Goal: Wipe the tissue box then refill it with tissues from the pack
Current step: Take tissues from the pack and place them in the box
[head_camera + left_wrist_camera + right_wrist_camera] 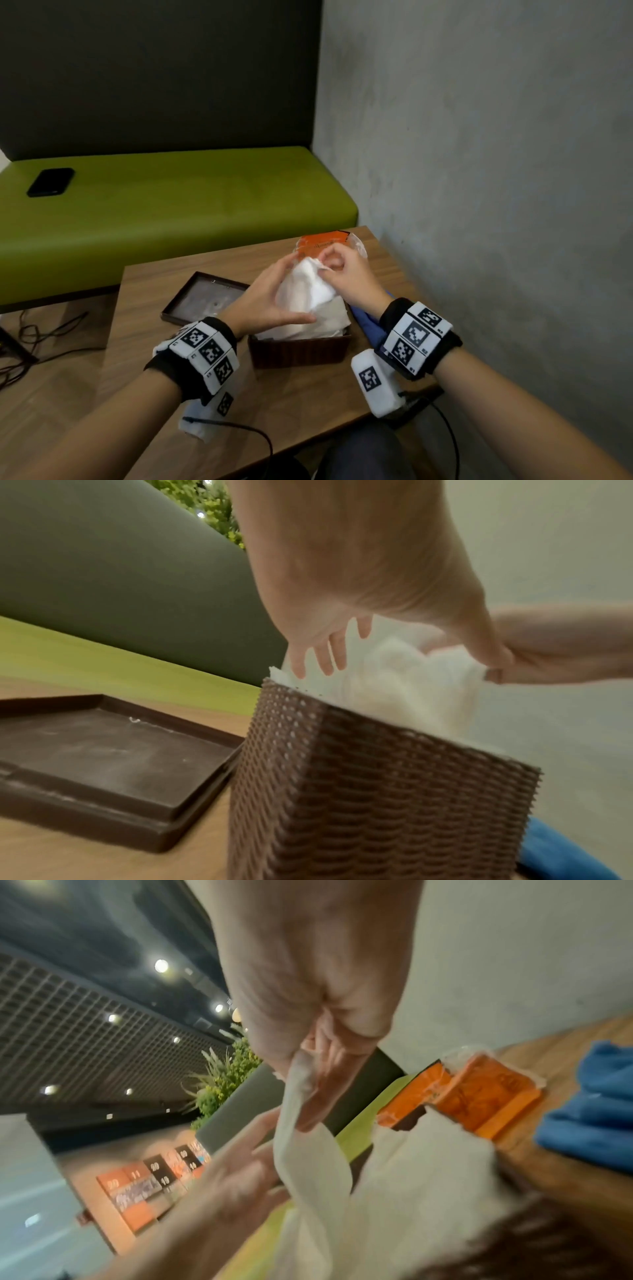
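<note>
Right hand (346, 277) pinching white tissue (310, 286), left hand (270, 298) flat, steadying; hard pull risks tearing, tipping brown woven box (301, 353).

One tissue box (298, 349), one lid (202, 299), one pack (325, 245), one blue cloth (368, 323), one phone (50, 182).

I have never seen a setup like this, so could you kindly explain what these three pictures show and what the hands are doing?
There is no machine: a person wears cameras on the head and on both wrists, with patterned bands. The wide picture is the head view; the others look along each hand. On the wooden table stand a brown woven tissue box, its lid beside it, an orange tissue pack and a blue cloth. The right hand pinches a white tissue above the box; the left hand steadies it with straight fingers.
</note>
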A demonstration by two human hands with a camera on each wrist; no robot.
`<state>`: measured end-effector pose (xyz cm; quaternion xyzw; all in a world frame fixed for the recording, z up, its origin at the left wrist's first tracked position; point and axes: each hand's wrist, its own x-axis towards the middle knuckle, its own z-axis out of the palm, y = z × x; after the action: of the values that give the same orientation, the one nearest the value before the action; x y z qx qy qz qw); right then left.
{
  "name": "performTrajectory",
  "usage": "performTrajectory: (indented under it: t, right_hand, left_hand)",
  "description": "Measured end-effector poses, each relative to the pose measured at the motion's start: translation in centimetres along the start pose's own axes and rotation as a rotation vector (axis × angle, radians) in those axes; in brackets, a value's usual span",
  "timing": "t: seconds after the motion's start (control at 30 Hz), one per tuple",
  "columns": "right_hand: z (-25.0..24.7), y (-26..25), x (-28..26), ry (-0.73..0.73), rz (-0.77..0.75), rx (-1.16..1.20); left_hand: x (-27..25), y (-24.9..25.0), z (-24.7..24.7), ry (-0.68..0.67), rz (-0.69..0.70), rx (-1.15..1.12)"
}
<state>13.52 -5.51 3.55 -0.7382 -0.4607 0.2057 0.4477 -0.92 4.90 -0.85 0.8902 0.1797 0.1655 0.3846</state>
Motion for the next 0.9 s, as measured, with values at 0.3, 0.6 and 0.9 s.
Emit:
performTrajectory:
  t: [0.3,0.6,0.9]
  right_hand:
    - [0.4,3.0,-1.2,0.0,0.153,-0.327]
    - [-0.3,2.8,-1.7,0.205,-0.237,-0.519]
    - [0.8,4.2,-3.4,-0.29,-0.31,-1.047]
  left_hand:
    - [-1.5,-1.2,-0.2,0.006,0.016,0.209]
    - [-0.7,-0.3,0.1,-0.239,0.078,0.518]
    - [0.1,0.8,-1.0,-0.414,-0.027,0.657]
